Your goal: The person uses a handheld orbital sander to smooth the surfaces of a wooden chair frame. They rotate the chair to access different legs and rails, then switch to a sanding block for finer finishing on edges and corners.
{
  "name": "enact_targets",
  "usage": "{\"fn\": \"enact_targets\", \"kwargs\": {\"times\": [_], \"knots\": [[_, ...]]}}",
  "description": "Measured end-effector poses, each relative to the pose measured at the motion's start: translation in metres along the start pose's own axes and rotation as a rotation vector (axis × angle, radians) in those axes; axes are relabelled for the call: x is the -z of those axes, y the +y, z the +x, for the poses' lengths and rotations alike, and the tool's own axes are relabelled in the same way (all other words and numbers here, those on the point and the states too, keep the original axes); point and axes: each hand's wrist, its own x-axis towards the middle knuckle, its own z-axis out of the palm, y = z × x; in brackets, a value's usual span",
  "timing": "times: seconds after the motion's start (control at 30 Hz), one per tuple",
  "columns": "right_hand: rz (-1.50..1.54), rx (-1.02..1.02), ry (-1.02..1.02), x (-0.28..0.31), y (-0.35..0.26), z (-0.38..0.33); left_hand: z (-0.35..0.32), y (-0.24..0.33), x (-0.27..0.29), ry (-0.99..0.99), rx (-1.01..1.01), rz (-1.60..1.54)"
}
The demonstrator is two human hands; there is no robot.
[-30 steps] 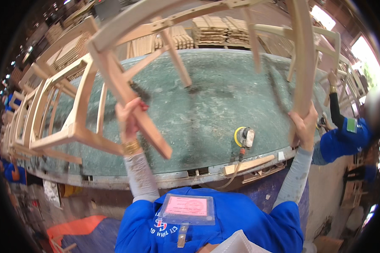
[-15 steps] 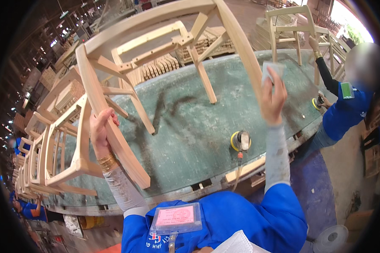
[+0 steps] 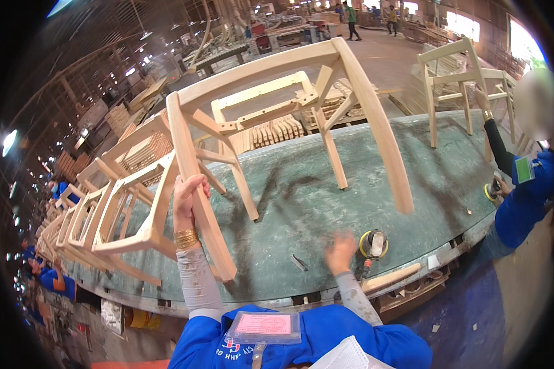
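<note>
A pale wooden chair frame (image 3: 261, 63) stands tilted on the green-topped table, its legs toward me. My left hand (image 3: 189, 200) is closed around its left long leg, below the middle. My right hand (image 3: 340, 252) is low over the tabletop, smeared by motion; its fingers cannot be made out. Just right of it sits a round sander (image 3: 373, 244) with a yellow rim and an orange hose fitting. A small dark strip (image 3: 300, 262) lies on the table left of my right hand. Near the front edge is a flat whitish piece (image 3: 434, 262).
More chair frames (image 3: 126, 237) stand in a row along the left. At the right, a co-worker in blue (image 3: 526, 197) has one hand at another chair frame (image 3: 452, 80) and one at a sander (image 3: 492, 189). A loose wooden bar (image 3: 391, 278) lies along the front edge. Stacked wooden parts (image 3: 271, 132) are beyond the table.
My right hand has left the chair's right leg and come down toward the sander; the pale grey pad it held no longer shows there. My left hand keeps its hold. The view has shifted.
</note>
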Motion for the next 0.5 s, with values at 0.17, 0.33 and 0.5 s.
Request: {"fn": "enact_targets", "kwargs": {"times": [0.17, 0.33, 0.5], "knots": [[-0.298, -0.512, -0.009, 0.051, 0.063, 0.009, -0.015, 0.001, -0.006, 0.038, 0.004, 0.011], [-0.185, -0.601, -0.059, 0.043, 0.081, 0.016, -0.025, 0.003, -0.011, 0.011, -0.011, 0.005], [-0.155, -0.493, -0.039, 0.058, 0.083, 0.02, -0.032, -0.005, -0.012, -0.042, -0.017, -0.009]]}}
